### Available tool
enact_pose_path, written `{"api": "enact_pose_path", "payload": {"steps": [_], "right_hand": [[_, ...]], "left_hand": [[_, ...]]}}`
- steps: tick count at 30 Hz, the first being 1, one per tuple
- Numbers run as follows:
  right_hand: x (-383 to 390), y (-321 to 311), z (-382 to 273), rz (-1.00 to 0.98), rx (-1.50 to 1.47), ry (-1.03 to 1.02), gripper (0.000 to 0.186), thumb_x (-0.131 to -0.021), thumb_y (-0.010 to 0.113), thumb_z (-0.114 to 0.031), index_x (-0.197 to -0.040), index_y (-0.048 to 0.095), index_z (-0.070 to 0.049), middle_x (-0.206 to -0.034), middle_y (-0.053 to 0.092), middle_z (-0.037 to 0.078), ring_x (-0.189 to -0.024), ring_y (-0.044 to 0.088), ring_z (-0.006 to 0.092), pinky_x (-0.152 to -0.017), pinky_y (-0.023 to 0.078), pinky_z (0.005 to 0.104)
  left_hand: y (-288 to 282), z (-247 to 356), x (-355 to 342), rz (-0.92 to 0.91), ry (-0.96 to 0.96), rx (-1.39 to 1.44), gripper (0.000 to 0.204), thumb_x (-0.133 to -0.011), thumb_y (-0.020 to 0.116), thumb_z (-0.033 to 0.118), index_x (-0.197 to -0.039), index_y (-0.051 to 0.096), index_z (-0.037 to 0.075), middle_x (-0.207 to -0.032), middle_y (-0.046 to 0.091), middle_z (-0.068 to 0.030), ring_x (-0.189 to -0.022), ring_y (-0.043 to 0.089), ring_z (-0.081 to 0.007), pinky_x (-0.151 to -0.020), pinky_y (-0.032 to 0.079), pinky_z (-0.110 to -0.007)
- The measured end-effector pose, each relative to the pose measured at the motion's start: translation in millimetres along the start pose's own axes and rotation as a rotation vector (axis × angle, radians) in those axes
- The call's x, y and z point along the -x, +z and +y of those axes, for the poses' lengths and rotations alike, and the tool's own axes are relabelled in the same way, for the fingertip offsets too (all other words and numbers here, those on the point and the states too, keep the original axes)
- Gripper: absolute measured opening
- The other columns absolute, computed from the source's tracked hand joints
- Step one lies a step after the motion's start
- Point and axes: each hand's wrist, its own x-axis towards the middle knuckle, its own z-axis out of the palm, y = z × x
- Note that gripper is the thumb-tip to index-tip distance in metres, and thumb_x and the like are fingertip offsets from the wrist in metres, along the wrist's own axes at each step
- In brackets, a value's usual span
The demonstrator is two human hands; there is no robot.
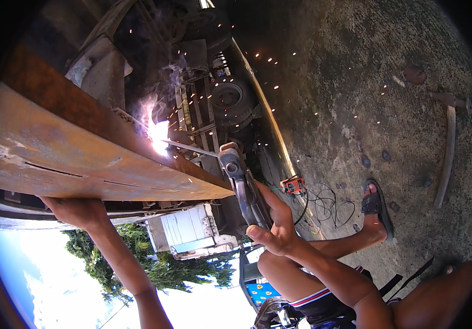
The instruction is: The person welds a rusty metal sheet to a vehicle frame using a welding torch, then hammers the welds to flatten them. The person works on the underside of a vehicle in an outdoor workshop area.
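Note:
A rusty steel beam (82, 145) runs across the left side. My left hand (77, 212) is closed on its lower edge, with the fingertips hidden behind the metal. In my right hand (274, 225) is a welding electrode holder (239, 178), gripped by its handle. A thin welding rod (192, 148) reaches left from the holder's jaw to the beam. At the rod's tip a bright white arc (159, 134) burns against the beam, throwing sparks and smoke. The glare hides the spot being welded.
A truck frame with a wheel (229, 97) stands beyond the beam. An orange welding machine (293, 185) with tangled cables (329, 205) sits on the concrete floor (351, 66). A wooden-handled hammer (448, 148) lies at right. My sandalled foot (376, 205) rests nearby.

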Motion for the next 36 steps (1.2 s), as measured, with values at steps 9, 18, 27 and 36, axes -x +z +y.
{"api": "enact_pose_path", "payload": {"steps": [9,18,27,36], "right_hand": [[4,2,-1,0.180,-0.278,0.234,0.089,-0.083,0.073,-0.050,-0.145,0.035,0.002,-0.088,0.053,0.002,-0.069,0.047,0.0079,-0.063,0.039,0.0240],[3,-4,-2,0.052,-0.169,0.176,0.084,-0.083,0.074,-0.040,-0.145,0.039,0.004,-0.098,0.055,0.002,-0.085,0.050,0.0099,-0.078,0.042,0.0253],[1,-1,-7,-0.009,-0.122,0.151,0.086,-0.082,0.075,-0.040,-0.145,0.039,0.005,-0.102,0.057,0.005,-0.088,0.054,0.0103,-0.079,0.044,0.0263],[0,-1,-8,-0.017,-0.097,0.150,0.084,-0.084,0.074,-0.038,-0.146,0.038,0.006,-0.102,0.059,0.006,-0.091,0.056,0.0115,-0.081,0.045,0.0274]], "left_hand": [[7,6,2,0.007,-0.075,0.081,0.053,-0.107,0.028,0.035,-0.152,0.030,0.008,-0.153,0.035,-0.0165,-0.139,0.037,-0.0324,-0.119,0.030,-0.050],[3,3,2,0.010,-0.040,0.057,0.053,-0.107,0.030,0.036,-0.151,0.031,0.006,-0.151,0.037,-0.0177,-0.136,0.040,-0.0324,-0.117,0.033,-0.050],[-3,-4,-3,0.002,0.001,0.013,0.051,-0.107,0.031,0.031,-0.149,0.032,0.002,-0.150,0.038,-0.0200,-0.132,0.045,-0.0328,-0.116,0.037,-0.050],[-1,-2,-3,0.009,-0.038,0.075,0.051,-0.108,0.031,0.031,-0.149,0.032,0.002,-0.148,0.040,-0.0194,-0.133,0.044,-0.0324,-0.115,0.038,-0.049]]}}
